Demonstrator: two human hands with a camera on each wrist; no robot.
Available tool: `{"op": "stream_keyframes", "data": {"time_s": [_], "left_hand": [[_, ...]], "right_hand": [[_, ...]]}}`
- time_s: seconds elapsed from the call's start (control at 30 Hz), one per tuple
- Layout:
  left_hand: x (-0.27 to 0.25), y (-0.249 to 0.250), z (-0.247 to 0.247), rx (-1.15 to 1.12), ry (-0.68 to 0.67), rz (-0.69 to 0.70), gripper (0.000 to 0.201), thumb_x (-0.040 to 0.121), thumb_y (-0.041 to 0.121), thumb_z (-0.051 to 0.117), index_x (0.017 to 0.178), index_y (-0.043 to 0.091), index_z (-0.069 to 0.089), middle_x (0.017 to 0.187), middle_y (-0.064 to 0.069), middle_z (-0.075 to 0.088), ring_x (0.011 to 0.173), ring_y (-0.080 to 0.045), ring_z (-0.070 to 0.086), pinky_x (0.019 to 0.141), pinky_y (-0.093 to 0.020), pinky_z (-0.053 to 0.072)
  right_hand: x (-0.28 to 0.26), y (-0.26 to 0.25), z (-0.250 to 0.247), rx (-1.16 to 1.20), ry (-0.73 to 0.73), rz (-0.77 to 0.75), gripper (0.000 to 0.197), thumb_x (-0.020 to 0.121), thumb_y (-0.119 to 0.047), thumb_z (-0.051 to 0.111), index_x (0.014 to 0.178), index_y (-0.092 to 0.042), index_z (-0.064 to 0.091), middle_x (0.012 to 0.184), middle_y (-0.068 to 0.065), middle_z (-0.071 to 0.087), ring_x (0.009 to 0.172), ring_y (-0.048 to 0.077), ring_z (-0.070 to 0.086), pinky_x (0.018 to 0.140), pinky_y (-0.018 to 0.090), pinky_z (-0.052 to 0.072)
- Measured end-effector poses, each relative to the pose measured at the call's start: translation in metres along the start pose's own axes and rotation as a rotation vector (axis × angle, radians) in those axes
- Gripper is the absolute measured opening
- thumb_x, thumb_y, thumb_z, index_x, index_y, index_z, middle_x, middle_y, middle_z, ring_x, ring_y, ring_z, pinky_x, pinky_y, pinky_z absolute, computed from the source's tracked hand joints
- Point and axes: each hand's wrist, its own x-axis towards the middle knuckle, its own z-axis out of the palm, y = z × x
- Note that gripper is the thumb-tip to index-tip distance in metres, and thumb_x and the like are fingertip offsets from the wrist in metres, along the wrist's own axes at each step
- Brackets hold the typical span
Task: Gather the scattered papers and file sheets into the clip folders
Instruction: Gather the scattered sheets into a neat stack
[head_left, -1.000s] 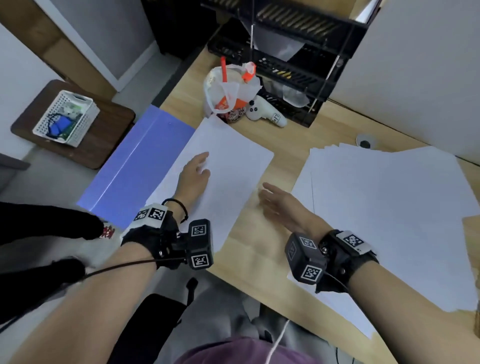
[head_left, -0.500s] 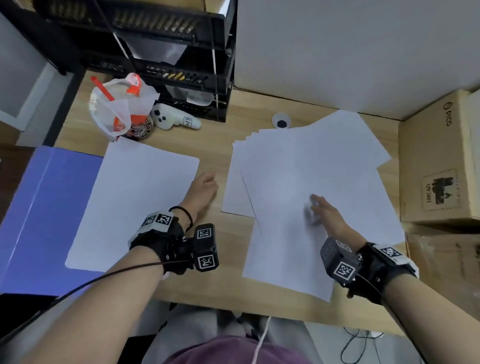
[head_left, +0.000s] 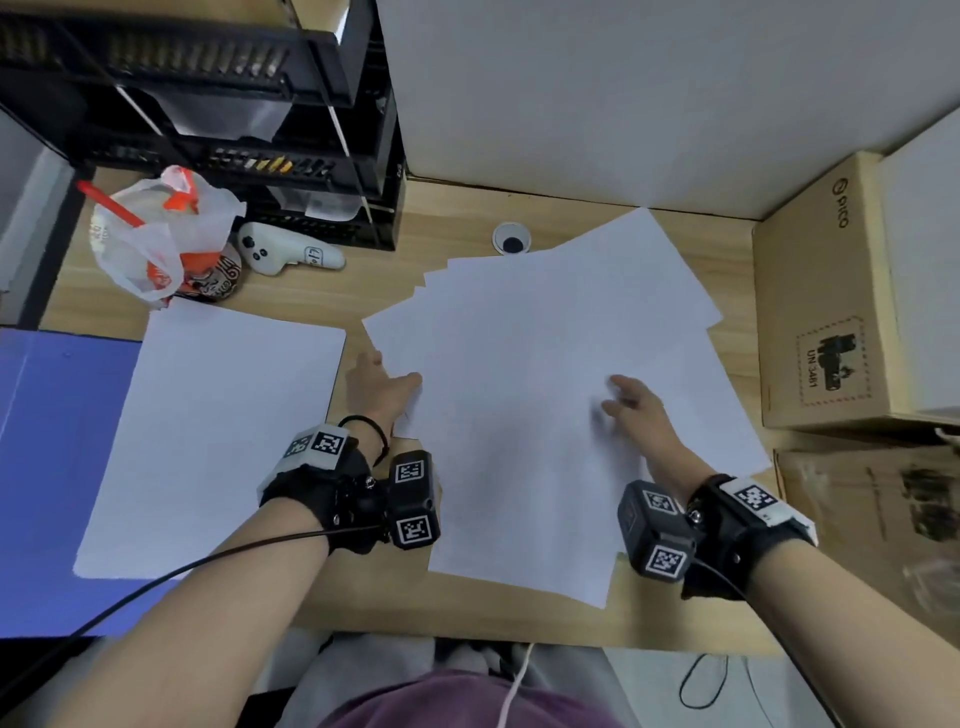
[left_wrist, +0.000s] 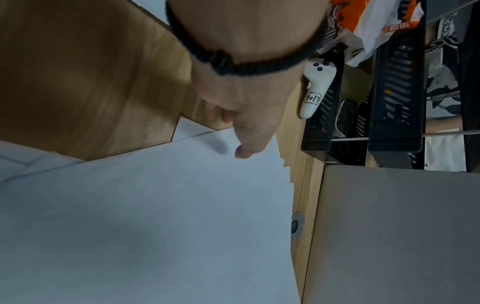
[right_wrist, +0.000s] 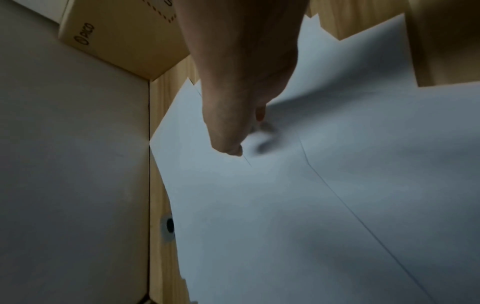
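Here the left hand (head_left: 382, 387) pinches the fanned papers (head_left: 545, 395) at their nine-o'clock edge, thumb on top. The right hand (head_left: 631, 402) rests on them, fingers spread. A lone sheet (head_left: 218, 436) overlaps the blue folder (head_left: 57, 467) at nine o'clock on the desk (head_left: 322, 296); boxes (head_left: 821, 312) sit at three.
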Motion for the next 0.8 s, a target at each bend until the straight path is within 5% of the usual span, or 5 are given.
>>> {"op": "stream_keyframes", "data": {"time_s": [0.27,0.4,0.57,0.7,0.8], "left_hand": [[0.001,0.009,0.014,-0.028,-0.067,0.037,0.088,0.079,0.026,0.074,0.15,0.016,0.025,0.154,-0.003,0.028,0.138,-0.023,0.034,0.111,-0.041,0.036],[0.004,0.007,0.02,-0.038,-0.07,0.059,0.091,0.064,0.035,0.077,0.143,0.018,0.036,0.145,-0.003,0.041,0.131,-0.022,0.044,0.108,-0.044,0.041],[0.0,0.005,0.017,-0.075,-0.06,0.08,0.072,0.065,0.02,0.074,0.131,0.015,0.046,0.125,-0.001,0.058,0.119,-0.019,0.055,0.099,-0.038,0.047],[-0.002,0.003,0.014,-0.107,-0.093,0.087,0.068,0.08,0.007,0.07,0.139,0.012,0.038,0.125,-0.001,0.05,0.118,-0.016,0.05,0.1,-0.031,0.042],[-0.002,0.003,0.011,-0.121,-0.118,0.084,0.072,0.081,0.011,0.071,0.143,0.013,0.035,0.133,-0.007,0.049,0.121,-0.019,0.05,0.107,-0.039,0.041]], "right_hand": [[0.016,-0.013,0.029,-0.072,-0.058,0.004,0.075,0.084,-0.027,0.073,0.145,-0.004,0.035,0.145,0.011,0.038,0.131,0.027,0.043,0.11,0.044,0.038],[0.016,-0.016,0.049,0.039,-0.065,0.048,0.066,0.069,-0.036,0.077,0.118,-0.016,0.038,0.117,0.001,0.033,0.098,0.014,0.046,0.083,0.028,0.045],[0.023,-0.016,0.056,0.383,-0.062,0.245,0.07,0.086,-0.012,0.069,0.139,-0.006,0.022,0.1,0.009,0.048,0.079,0.016,0.051,0.066,0.018,0.047],[0.028,-0.009,0.047,0.345,-0.133,0.28,0.029,0.085,-0.027,0.07,0.081,-0.021,0.042,0.043,-0.015,0.052,0.038,-0.002,0.049,0.04,0.014,0.038],[0.023,-0.019,0.038,0.369,-0.185,0.233,0.017,0.091,-0.019,0.065,0.09,-0.017,0.048,0.077,0.003,0.06,0.062,0.017,0.059,0.052,0.023,0.048]]}}
